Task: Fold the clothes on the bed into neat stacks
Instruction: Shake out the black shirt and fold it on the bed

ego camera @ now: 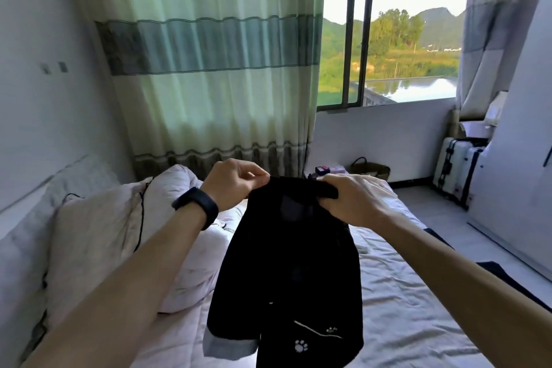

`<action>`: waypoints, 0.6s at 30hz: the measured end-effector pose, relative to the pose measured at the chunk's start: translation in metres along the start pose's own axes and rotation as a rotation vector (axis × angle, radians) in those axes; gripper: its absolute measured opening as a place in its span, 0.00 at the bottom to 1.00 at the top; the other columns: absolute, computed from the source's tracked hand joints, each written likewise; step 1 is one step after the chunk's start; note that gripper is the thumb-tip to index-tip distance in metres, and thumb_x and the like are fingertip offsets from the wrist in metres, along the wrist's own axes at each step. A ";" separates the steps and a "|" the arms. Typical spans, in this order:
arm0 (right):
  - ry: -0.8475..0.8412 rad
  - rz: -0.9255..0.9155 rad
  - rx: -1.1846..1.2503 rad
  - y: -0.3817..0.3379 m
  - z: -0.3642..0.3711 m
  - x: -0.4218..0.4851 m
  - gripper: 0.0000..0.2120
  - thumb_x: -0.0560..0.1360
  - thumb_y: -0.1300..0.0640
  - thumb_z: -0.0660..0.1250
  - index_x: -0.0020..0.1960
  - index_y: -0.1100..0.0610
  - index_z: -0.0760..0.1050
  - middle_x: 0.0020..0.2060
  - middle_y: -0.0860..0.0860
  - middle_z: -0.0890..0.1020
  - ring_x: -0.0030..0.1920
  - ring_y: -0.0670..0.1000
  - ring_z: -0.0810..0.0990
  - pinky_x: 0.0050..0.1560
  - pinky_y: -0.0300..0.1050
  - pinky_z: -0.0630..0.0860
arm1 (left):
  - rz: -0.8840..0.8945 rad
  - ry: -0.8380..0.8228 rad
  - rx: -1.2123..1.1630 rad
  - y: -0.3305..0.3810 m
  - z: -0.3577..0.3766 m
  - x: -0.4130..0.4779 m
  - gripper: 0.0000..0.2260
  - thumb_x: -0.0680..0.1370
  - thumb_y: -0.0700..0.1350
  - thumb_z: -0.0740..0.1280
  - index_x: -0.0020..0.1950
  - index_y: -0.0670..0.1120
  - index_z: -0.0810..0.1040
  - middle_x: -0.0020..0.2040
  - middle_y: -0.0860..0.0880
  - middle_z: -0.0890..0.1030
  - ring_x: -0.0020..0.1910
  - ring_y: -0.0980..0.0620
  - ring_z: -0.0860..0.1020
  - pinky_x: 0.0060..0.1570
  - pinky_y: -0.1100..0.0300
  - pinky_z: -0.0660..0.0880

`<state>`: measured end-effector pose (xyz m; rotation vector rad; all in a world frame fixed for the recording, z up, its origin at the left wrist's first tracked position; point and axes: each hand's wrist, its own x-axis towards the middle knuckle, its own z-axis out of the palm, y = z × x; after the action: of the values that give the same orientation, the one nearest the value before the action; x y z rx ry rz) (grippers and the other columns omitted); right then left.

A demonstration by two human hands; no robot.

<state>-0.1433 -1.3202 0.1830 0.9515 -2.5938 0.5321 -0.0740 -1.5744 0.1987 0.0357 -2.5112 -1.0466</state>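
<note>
Garment [286, 263] hangs from left hand [233, 185], right hand [349, 200]; pillows [98, 236] (white) beside.

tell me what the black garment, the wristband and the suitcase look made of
The black garment: soft matte cloth, probably cotton; it hangs limp, with a paler turned-up cuff. The wristband: smooth matte black, likely silicone or rubber. The suitcase: hard glossy white shell, likely plastic, with dark edge trim that may be metal.

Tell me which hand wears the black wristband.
The left hand: the black wristband circles its wrist, while the right hand has a bare wrist. Both hold the black garment.
</note>
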 end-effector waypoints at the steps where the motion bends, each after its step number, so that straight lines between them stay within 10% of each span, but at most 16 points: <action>1: 0.006 0.015 -0.011 0.003 0.001 0.000 0.12 0.79 0.51 0.68 0.60 0.55 0.80 0.55 0.51 0.84 0.54 0.55 0.80 0.41 0.32 0.62 | 0.000 0.038 -0.011 0.002 0.000 0.000 0.02 0.76 0.46 0.74 0.43 0.53 0.86 0.39 0.52 0.86 0.39 0.57 0.81 0.44 0.64 0.77; 8: -0.104 0.176 -0.053 0.032 0.007 -0.002 0.11 0.79 0.47 0.64 0.61 0.45 0.76 0.55 0.52 0.84 0.55 0.59 0.82 0.51 0.52 0.78 | -0.221 0.118 -0.287 0.002 0.000 0.000 0.10 0.82 0.40 0.65 0.42 0.47 0.78 0.33 0.50 0.75 0.27 0.58 0.71 0.26 0.66 0.67; 12: -0.049 0.230 -0.008 0.036 0.008 -0.005 0.13 0.80 0.48 0.64 0.63 0.46 0.77 0.55 0.52 0.85 0.56 0.59 0.82 0.49 0.48 0.76 | -0.292 0.141 -0.360 -0.004 0.001 -0.006 0.10 0.83 0.35 0.62 0.43 0.44 0.75 0.37 0.48 0.74 0.34 0.56 0.72 0.33 0.67 0.68; 16: -0.064 0.339 0.562 0.036 0.006 -0.004 0.10 0.81 0.61 0.65 0.59 0.58 0.82 0.39 0.52 0.83 0.34 0.45 0.82 0.32 0.29 0.73 | -0.252 0.015 -0.218 -0.008 0.005 -0.019 0.08 0.81 0.33 0.63 0.48 0.45 0.72 0.37 0.47 0.71 0.33 0.54 0.66 0.32 0.67 0.64; 18: -0.167 0.438 0.979 0.037 0.004 -0.007 0.11 0.81 0.67 0.62 0.58 0.61 0.81 0.35 0.51 0.80 0.30 0.44 0.80 0.32 0.35 0.78 | -0.232 -0.050 -0.239 -0.012 0.005 -0.027 0.08 0.80 0.33 0.65 0.47 0.46 0.74 0.39 0.43 0.70 0.35 0.51 0.66 0.34 0.63 0.62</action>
<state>-0.1637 -1.2922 0.1687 0.6409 -2.6506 2.0236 -0.0527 -1.5750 0.1773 0.2386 -2.4504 -1.4507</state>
